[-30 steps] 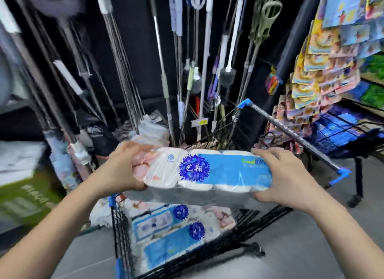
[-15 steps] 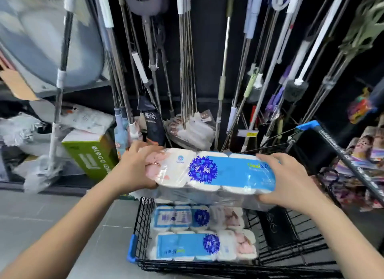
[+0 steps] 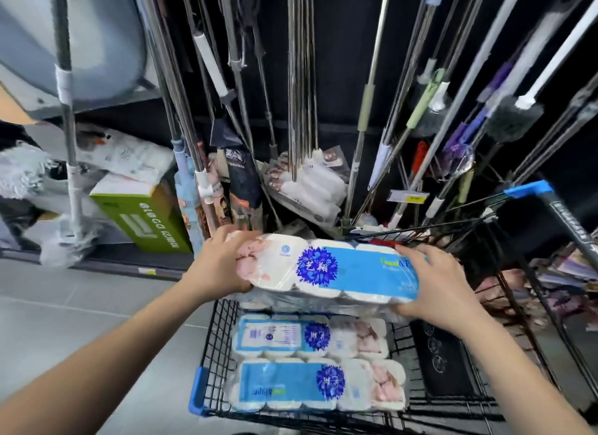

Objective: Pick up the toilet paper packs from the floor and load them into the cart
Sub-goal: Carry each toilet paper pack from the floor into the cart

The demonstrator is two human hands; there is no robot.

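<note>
Left hand (image 3: 220,266) gripped left end of toilet paper pack (image 3: 326,269), fingers curled round it. Pack was held level above cart (image 3: 218,331), over 2 loaded packs (image 3: 310,337) lying inside. Right hand (image 3: 433,289) gripped right end, fingers curled round it.

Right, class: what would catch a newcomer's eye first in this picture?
The blue-and-white toilet paper pack, gripped at its ends by the left hand and right hand, mid-frame. Below it, another pack and a nearer pack lie in the black wire cart; behind, mop handles hang.
</note>
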